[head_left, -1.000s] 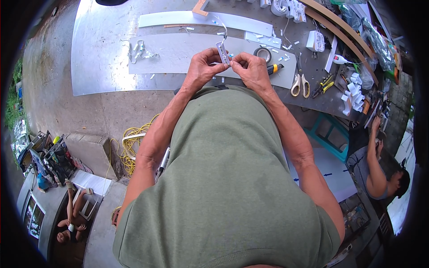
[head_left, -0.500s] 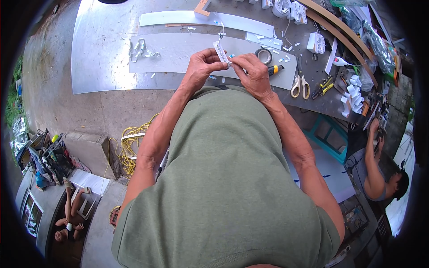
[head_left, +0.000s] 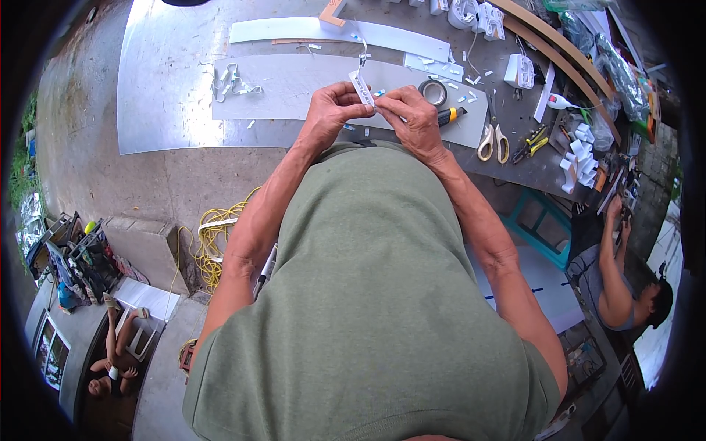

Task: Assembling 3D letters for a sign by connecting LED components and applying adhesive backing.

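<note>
A narrow white piece [head_left: 362,88] with small light dots along it, looking like a short LED strip in a white channel, is pinched in my left hand [head_left: 328,114] above the worktable. It slants, and a thin wire [head_left: 363,53] runs up from its far end. At the lower end, the fingertips of my right hand [head_left: 412,119] are pressed together; whatever fine bit they grip is too small to make out. Close to my right hand lie a black tape roll [head_left: 434,92] and a yellow-and-black utility knife [head_left: 451,115].
Small white LED modules [head_left: 445,76] are scattered over the grey sheet [head_left: 287,88]. Scissors [head_left: 493,141], pliers [head_left: 531,143] and white letter shapes [head_left: 581,162] lie on the right. A teal stool [head_left: 540,228] stands below the table. A person [head_left: 618,279] works at far right; another [head_left: 114,367] sits at lower left.
My right hand's fingertips have shifted slightly left against the lower end of the white piece. My left hand keeps its hold almost unmoved.
</note>
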Available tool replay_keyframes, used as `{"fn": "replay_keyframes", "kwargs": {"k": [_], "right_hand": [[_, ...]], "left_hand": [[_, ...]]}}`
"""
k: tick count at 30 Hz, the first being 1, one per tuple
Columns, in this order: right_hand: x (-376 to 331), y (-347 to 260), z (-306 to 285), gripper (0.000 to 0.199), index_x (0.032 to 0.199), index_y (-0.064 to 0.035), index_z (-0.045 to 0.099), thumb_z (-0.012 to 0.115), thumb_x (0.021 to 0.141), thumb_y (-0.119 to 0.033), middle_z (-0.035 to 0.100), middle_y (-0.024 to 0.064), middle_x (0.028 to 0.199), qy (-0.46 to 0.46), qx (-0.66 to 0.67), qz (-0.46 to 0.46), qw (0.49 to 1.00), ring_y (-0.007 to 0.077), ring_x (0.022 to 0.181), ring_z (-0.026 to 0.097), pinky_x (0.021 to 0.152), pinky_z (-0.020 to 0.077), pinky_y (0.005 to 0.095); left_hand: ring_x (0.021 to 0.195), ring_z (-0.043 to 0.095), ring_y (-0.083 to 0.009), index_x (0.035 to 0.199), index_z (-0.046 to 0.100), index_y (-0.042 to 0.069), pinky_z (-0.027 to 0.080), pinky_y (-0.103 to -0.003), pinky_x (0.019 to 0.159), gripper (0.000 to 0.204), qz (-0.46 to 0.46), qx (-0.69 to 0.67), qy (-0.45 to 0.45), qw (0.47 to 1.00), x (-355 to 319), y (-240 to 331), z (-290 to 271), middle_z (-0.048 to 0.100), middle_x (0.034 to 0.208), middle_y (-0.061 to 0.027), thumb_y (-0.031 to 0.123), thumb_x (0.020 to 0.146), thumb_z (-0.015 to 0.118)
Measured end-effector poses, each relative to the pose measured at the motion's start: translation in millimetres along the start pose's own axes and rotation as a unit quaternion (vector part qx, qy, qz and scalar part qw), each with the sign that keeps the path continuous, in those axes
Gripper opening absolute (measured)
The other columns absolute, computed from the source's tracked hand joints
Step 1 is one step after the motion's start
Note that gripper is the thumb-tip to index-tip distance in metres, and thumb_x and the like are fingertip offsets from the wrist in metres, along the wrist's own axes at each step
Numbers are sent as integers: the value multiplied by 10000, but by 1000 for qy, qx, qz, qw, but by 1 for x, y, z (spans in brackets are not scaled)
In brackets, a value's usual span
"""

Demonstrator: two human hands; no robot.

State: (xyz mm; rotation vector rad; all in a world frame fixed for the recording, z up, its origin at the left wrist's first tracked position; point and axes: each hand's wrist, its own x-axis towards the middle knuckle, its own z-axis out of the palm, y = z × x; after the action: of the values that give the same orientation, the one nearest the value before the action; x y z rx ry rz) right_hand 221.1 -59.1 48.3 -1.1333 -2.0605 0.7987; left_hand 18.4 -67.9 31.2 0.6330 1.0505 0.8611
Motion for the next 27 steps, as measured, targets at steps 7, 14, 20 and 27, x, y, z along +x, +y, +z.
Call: {"fn": "replay_keyframes", "kwargs": {"k": [7,14,20,27], "right_hand": [[0,3,3,220,1019,-51,750,753,803,-10,646,76,912,-16,3,-16,1000,236,884,609,753,521,352],[3,0,2,271,1046,-40,719,707,786,36,607,68,915,-57,-47,-54,996,247,903,573,770,505,368],[2,2,0,266,1067,-33,712,682,813,39,618,76,944,-33,-57,-28,997,262,934,583,793,506,377],[3,-1,-5,253,1079,-40,717,672,843,37,632,95,986,4,-10,9,1000,270,961,586,809,507,383]], "left_hand": [[943,727,-224,1174,646,-91,601,-353,877,386,12,-3,8,1000,1,-2,0,737,1068,-184,-12,817,768],[959,722,-219,1198,645,-78,592,-363,901,417,-2,-6,10,1000,-1,-4,-4,737,1065,-169,-22,806,777],[1011,707,-220,1264,612,-71,602,-365,919,396,-1,-59,-30,998,2,-9,-10,710,1139,-168,17,895,726],[1028,700,-210,1292,601,-55,617,-362,906,348,-16,-55,-50,997,10,-13,-12,695,1174,-151,66,970,654]]}}
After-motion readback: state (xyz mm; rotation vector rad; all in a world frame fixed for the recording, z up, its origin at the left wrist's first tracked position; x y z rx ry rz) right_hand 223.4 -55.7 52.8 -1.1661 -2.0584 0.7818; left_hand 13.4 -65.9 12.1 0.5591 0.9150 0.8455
